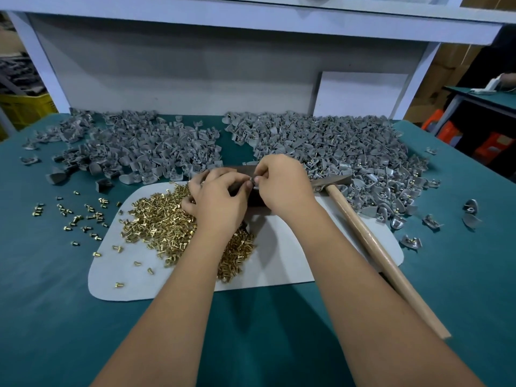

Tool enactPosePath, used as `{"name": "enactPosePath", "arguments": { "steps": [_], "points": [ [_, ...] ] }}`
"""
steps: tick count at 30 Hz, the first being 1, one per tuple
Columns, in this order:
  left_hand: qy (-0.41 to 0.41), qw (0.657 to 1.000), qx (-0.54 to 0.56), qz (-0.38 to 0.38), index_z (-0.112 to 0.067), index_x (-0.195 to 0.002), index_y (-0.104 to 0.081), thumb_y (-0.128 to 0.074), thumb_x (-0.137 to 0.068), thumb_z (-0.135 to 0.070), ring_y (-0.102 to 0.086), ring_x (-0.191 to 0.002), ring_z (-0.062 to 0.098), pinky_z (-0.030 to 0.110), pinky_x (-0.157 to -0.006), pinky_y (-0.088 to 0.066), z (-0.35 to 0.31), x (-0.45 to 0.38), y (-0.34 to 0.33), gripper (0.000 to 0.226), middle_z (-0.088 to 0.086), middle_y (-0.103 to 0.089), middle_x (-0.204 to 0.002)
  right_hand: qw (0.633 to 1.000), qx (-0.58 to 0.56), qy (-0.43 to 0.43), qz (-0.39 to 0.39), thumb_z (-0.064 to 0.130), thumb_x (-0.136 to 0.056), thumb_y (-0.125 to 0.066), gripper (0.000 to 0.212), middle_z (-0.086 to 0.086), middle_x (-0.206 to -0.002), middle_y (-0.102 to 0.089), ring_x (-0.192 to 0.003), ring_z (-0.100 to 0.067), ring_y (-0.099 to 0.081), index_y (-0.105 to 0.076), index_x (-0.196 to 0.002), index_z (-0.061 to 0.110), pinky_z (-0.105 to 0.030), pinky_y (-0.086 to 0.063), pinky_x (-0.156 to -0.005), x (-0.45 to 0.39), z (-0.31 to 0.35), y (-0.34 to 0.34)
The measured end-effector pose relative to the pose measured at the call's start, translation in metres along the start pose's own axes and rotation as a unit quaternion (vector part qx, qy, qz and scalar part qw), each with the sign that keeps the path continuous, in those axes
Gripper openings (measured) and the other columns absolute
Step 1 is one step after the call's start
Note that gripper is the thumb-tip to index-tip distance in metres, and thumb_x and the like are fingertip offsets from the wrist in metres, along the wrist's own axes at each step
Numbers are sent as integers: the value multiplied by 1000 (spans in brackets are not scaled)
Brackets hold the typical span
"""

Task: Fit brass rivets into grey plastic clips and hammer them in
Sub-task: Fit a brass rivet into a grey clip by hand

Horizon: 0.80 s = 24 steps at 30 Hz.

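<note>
Left hand (220, 199) and right hand (282, 185) meet fingertip to fingertip, pinching one small grey clip (254, 182) above a dark block (255, 199). Brass rivets (164, 222) heaped on white mat (293, 263) under left wrist. Hammer (371, 238) lies right, handle overhanging mat edge. Grey clip piles (329, 146) crowd the far green surface (44, 289); near side open.

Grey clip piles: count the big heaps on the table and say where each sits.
2. One grey clip pile lies far left of the hands; the other grey clip pile lies far right, spilling toward the hammer. Loose clips are scattered around both.
</note>
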<state>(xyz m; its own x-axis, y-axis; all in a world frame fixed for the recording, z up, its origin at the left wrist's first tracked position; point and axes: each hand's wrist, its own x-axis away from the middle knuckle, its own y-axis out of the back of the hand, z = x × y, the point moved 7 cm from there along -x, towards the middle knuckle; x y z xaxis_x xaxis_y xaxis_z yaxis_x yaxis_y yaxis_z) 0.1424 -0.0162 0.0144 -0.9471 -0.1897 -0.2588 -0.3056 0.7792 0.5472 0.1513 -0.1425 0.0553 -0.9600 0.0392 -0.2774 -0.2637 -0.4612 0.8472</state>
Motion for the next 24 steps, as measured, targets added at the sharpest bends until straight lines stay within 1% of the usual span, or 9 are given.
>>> {"name": "enactPosePath", "arguments": {
  "steps": [4,8,10,11,13,16,19,21,24],
  "points": [
    [4,1000,-19,-13,-39,-93,-71,-62,-91,-43,-20,-135,18,49,-107,-15,0,-1,0,10,-19,-56,-127,1000,7,1,-12,17,-89,-60,8,-6,-92,-66,-88,-25,-58,-66,-85,20,-26,-37,-67,-1,0,0],
    [-4,999,-39,-23,-43,-86,-67,-61,-89,-47,-23,-131,18,45,-100,-14,-1,0,-1,9,-20,-57,-124,999,-15,-13,-35,16,-90,-59,9,-7,-102,-61,-98,-25,-54,-68,-92,16,-27,-35,-73,2,-3,-3],
    [-6,998,-49,-27,-42,-87,-69,-61,-88,-51,-24,-131,19,46,-100,-13,0,1,-1,11,-21,-56,-124,998,-29,-22,-44,15,-90,-60,10,-7,-105,-59,-100,-25,-53,-69,-94,15,-28,-37,-76,3,-4,-3],
    [-6,998,-51,-30,-42,-88,-69,-61,-87,-52,-23,-131,19,45,-99,-12,0,1,-1,13,-21,-56,-124,998,-37,-25,-43,14,-90,-60,10,-7,-105,-60,-99,-25,-54,-70,-94,14,-28,-38,-77,3,-4,-3],
    [-7,998,-50,-35,-43,-89,-70,-61,-86,-53,-23,-131,17,44,-98,-11,1,0,-1,13,-21,-58,-122,997,-55,-35,-32,13,-90,-60,11,-8,-102,-64,-93,-24,-57,-71,-91,14,-27,-39,-72,4,-5,-4],
    [-8,998,-49,-37,-44,-87,-69,-61,-87,-52,-24,-131,17,43,-96,-11,1,0,-1,11,-21,-59,-120,995,-84,-54,-25,12,-90,-59,16,-8,-96,-67,-86,-23,-59,-65,-77,19,-25,-38,-68,4,-8,-5],
    [-8,998,-50,-38,-44,-88,-69,-62,-87,-51,-24,-131,17,42,-96,-11,1,0,-1,10,-21,-59,-119,992,-101,-64,-42,11,-90,-59,18,-7,-99,-64,-92,-22,-57,-57,-73,19,-24,-36,-72,5,-10,-7],
    [-10,998,-51,-36,-44,-87,-69,-62,-87,-51,-24,-131,18,45,-97,-12,2,0,-1,10,-21,-58,-119,991,-106,-59,-61,11,-90,-59,17,-6,-102,-61,-97,-21,-52,-56,-75,19,-25,-34,-76,7,-11,-8],
    [-12,998,-43,-35,-44,-86,-69,-62,-87,-50,-25,-131,19,48,-99,-14,2,0,-1,9,-22,-57,-120,989,-114,-38,-82,9,-90,-58,15,-4,-101,-59,-102,-21,-48,-57,-77,16,-26,-34,-82,9,-11,-10]
  ]
}}
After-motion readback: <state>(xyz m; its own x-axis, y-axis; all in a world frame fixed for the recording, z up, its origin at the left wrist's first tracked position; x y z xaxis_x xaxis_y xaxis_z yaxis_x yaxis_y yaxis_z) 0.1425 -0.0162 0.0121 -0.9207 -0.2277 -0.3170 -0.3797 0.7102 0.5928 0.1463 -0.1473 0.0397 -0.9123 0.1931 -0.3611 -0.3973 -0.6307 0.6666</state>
